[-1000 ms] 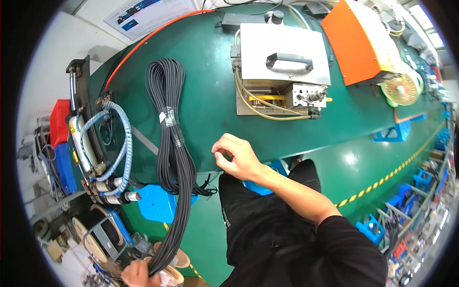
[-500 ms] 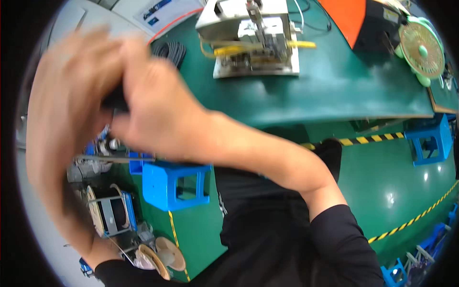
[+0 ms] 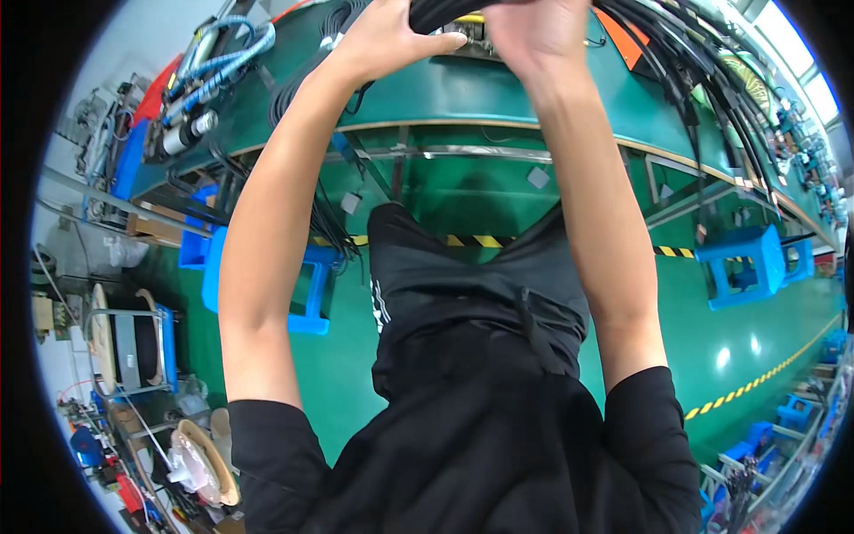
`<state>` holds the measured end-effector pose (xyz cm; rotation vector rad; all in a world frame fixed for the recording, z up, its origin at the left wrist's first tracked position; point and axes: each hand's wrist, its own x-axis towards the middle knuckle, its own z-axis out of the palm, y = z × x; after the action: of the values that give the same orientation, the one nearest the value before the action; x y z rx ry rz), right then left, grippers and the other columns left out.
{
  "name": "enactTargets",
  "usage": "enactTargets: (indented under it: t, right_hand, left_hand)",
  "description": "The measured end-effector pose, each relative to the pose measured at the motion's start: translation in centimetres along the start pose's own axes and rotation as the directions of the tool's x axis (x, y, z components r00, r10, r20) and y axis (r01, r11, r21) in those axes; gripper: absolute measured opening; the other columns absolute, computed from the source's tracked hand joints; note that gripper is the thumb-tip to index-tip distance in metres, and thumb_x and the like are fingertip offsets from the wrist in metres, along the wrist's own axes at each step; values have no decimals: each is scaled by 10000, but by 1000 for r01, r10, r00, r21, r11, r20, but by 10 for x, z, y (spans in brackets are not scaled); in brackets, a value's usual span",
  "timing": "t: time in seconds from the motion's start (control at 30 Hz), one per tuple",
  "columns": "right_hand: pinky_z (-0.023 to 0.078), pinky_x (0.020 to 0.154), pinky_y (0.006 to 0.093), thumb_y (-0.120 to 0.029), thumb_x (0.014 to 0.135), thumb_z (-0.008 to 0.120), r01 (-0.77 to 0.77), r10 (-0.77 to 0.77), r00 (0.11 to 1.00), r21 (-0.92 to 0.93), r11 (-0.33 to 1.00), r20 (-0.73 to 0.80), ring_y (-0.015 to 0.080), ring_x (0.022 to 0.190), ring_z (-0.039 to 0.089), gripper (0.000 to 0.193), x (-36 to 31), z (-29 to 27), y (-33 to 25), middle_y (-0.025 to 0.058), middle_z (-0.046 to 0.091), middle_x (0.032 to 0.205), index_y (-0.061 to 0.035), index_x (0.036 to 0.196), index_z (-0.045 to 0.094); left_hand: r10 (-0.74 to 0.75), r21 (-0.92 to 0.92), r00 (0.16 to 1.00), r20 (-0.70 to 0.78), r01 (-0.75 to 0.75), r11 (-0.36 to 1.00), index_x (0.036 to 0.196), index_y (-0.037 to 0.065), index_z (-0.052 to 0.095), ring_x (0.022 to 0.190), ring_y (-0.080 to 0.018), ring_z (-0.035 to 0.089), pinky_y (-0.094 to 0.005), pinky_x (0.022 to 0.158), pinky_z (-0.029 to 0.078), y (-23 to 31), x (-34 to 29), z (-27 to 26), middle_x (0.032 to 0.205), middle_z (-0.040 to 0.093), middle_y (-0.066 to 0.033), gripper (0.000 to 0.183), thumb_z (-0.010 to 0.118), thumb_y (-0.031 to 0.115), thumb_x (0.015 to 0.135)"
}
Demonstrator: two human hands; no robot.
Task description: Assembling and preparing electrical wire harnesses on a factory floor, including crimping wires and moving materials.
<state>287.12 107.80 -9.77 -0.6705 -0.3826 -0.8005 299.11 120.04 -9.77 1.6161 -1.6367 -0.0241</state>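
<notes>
A thick bundle of black cables [image 3: 440, 12] is held up over the green workbench at the upper edge of the view. My left hand [image 3: 382, 40] grips it on the left, its thumb stretched out beneath. My right hand [image 3: 544, 34] is on the same bundle to the right; the upper edge cuts off its fingers. From there the loose cable ends [image 3: 712, 98] fan out and hang down past the bench's right side. Behind the hands, a metal bench machine [image 3: 471, 43] shows only in part.
The green workbench [image 3: 427, 102] holds coiled black cable [image 3: 283, 100] at left, blue-banded hoses [image 3: 233, 60], an orange panel [image 3: 620, 40] and a green fan [image 3: 745, 78] at right. Below are blue stools [image 3: 745, 267], hanging cables [image 3: 331, 214] and cable reels [image 3: 209, 463].
My hands were close together and blurred at the left; now they are apart at the top with the cable bundle spanning them. The view has shifted, showing more of the floor.
</notes>
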Motion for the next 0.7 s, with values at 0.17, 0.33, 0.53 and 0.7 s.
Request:
enactTargets:
  t: [0.17, 0.33, 0.53, 0.7]
  right_hand:
    - [390, 1125, 503, -282, 910, 701, -41, 52, 990, 89, 995, -131, 350, 1221, 543, 570, -71, -47, -47, 223, 549, 1229, 80, 1230, 398]
    - [351, 1170, 544, -263, 953, 657, 179, -15, 847, 258, 949, -531, 296, 1157, 601, 465, -136, -61, -64, 179, 593, 1164, 83, 1187, 452]
    - [427, 1108, 544, -334, 966, 609, -45, 241, 771, 326, 944, -590, 230, 1088, 643, 312, -207, -125, -41, 86, 679, 994, -22, 969, 618]
    - [457, 1069, 484, -392, 957, 647, -62, 369, 646, 436, 898, -668, 248, 1188, 624, 400, -235, -151, -25, 126, 704, 1133, -3, 1042, 674]
  left_hand:
    - [-90, 302, 996, -12, 89, 949, 1032, 51, 701, 764, -376, 635, -407, 726, 510, -21, -19, 35, 820, 650, -180, 305, 778, 202, 779]
    - [244, 290, 969, -36, -224, 930, 852, 15, 622, 781, -404, 629, -418, 670, 505, -28, -56, 59, 821, 618, -199, 216, 737, 126, 706]
    - [146, 332, 916, 374, -279, 901, 1147, 50, 606, 962, -341, 626, -427, 859, 488, -28, -94, 70, 1013, 653, -132, 521, 746, 60, 645]
    - [16, 463, 862, 507, -287, 839, 1110, 68, 604, 917, -307, 630, -426, 804, 485, -40, -93, 91, 912, 622, -86, 542, 830, 160, 626]
